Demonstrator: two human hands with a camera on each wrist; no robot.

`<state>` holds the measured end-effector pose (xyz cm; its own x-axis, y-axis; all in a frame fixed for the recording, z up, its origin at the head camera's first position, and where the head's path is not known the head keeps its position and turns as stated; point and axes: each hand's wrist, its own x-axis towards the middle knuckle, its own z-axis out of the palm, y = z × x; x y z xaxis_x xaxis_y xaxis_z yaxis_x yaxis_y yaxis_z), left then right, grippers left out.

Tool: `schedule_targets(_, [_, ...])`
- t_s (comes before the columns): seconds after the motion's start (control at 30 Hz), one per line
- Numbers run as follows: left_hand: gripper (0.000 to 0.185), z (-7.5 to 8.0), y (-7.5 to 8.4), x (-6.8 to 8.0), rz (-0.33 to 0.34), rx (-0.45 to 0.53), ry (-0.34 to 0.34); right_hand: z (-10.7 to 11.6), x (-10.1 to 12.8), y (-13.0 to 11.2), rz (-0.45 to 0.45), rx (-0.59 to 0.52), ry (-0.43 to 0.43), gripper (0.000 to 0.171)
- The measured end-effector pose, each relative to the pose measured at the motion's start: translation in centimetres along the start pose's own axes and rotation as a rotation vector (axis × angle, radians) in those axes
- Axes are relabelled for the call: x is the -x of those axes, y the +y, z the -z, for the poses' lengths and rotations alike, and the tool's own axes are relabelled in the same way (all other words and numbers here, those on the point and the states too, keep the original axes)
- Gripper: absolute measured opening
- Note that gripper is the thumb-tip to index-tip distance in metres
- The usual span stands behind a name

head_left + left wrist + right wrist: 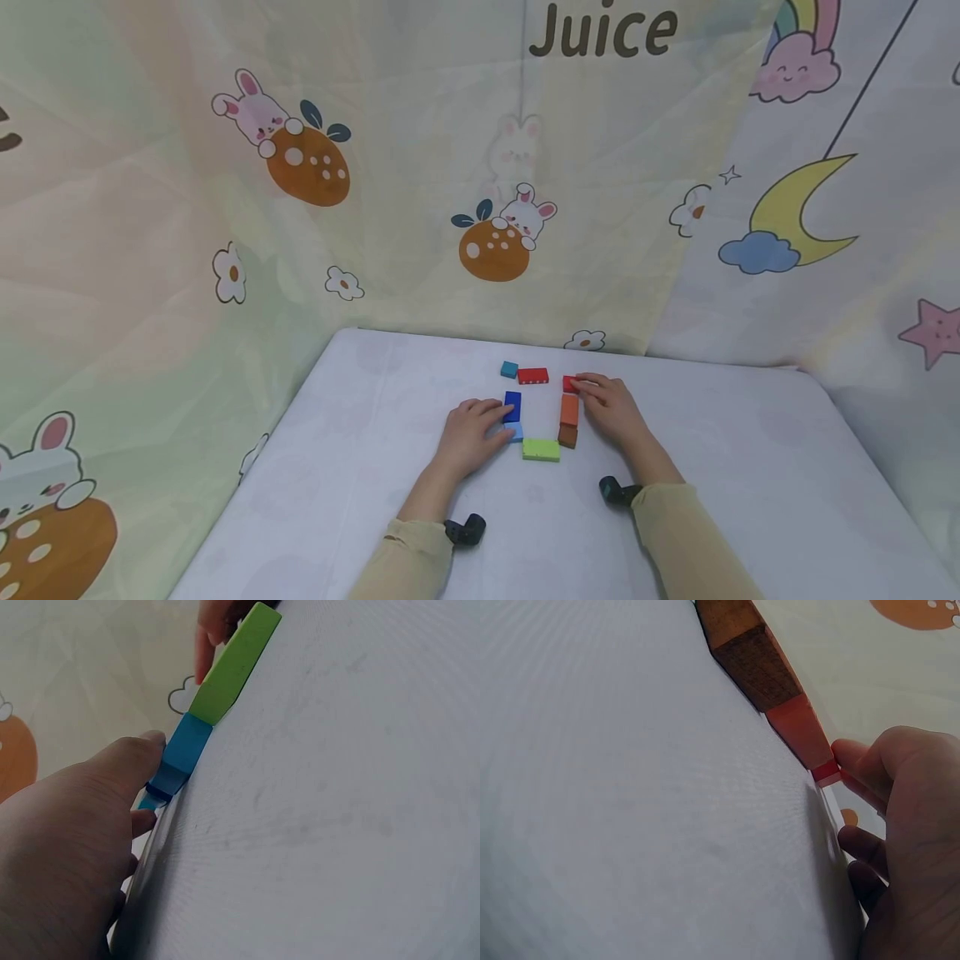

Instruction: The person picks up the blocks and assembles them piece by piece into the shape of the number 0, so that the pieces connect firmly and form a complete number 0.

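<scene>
Seven-odd painted blocks are avoided as a count; several small blocks form a loose ring on the white-covered table. My left hand (471,433) lies along its left side, fingertips touching a dark blue block (513,405) and the thumb at a light blue block (516,432). In the left wrist view the thumb sits against the blue blocks, beside a lime green block (236,667). At the far right corner my right hand (613,410) pinches a small red block (568,383) between thumb and index finger. That block meets the end of an orange block (801,729), followed by a brown block (759,671).
A teal block (509,369) and a longer red block (533,376) lie side by side at the back. The table (750,467) ends at a printed cloth backdrop (420,250). Black wrist cameras (467,530) hang at both sleeves.
</scene>
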<state>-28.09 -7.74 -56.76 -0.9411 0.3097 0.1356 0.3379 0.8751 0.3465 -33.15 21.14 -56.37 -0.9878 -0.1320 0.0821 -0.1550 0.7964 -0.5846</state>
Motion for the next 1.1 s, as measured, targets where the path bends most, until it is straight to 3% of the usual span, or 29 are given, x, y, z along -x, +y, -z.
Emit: schedule_targets(1.1, [0.051, -0.32, -0.13, -0.17, 0.015, 0.016, 0.0, -0.13, 0.06, 0.16, 0.007, 0.009, -0.005, 0.038])
